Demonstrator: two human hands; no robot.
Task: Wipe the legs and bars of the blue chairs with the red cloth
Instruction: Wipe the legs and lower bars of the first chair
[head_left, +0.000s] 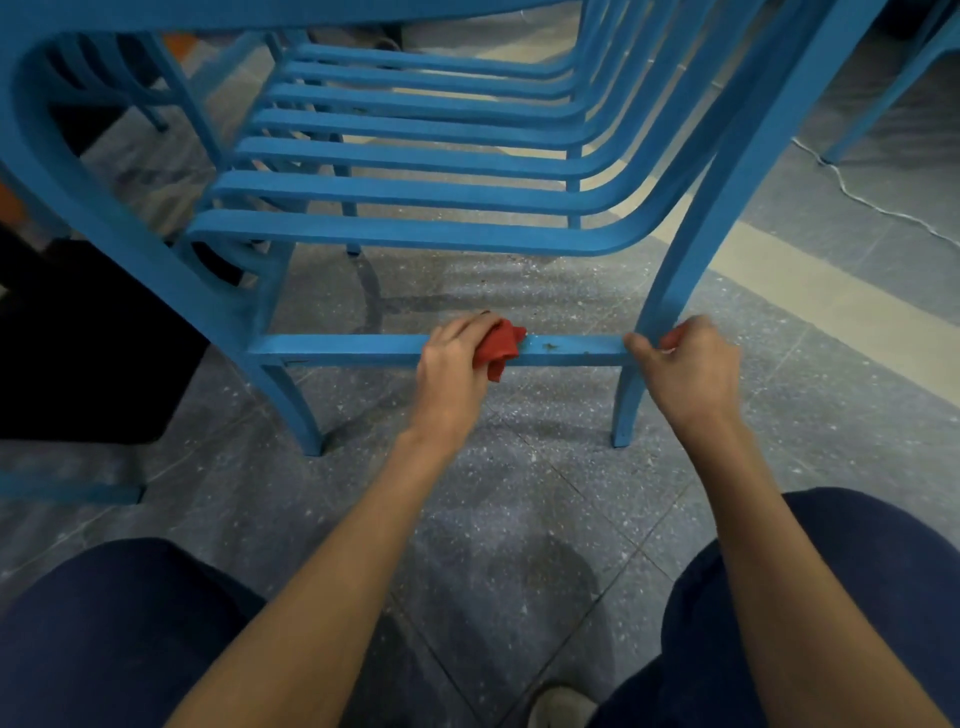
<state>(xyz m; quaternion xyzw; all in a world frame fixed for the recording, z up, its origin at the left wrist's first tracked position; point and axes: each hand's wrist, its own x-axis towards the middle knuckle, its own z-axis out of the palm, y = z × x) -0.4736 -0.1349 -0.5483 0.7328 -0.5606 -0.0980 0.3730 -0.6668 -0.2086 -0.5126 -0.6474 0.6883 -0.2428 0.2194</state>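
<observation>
- The red cloth is bunched on the low front bar of the nearest blue chair, a little right of the bar's middle, with one corner hanging below the bar
- The left hand holds the cloth, fingers curled over it and pressing it against the top of the bar
- Dark specks sit on the bar just right of the cloth, between the two hands
- The right hand grips the near right leg where the bar meets it, fingers wrapped round the leg and thumb toward the bar
- The near left leg stands on the floor at the bar's other end
- Beyond the bar, a row of curved blue bars recedes far into the scene (they look like chairs nested in a stack)
- The floor is grey speckled tile, with a pale stripe at the far right and a white cable lying across it
- Nearest the camera are the person's knees in dark blue trousers, with a shoe showing between them
</observation>
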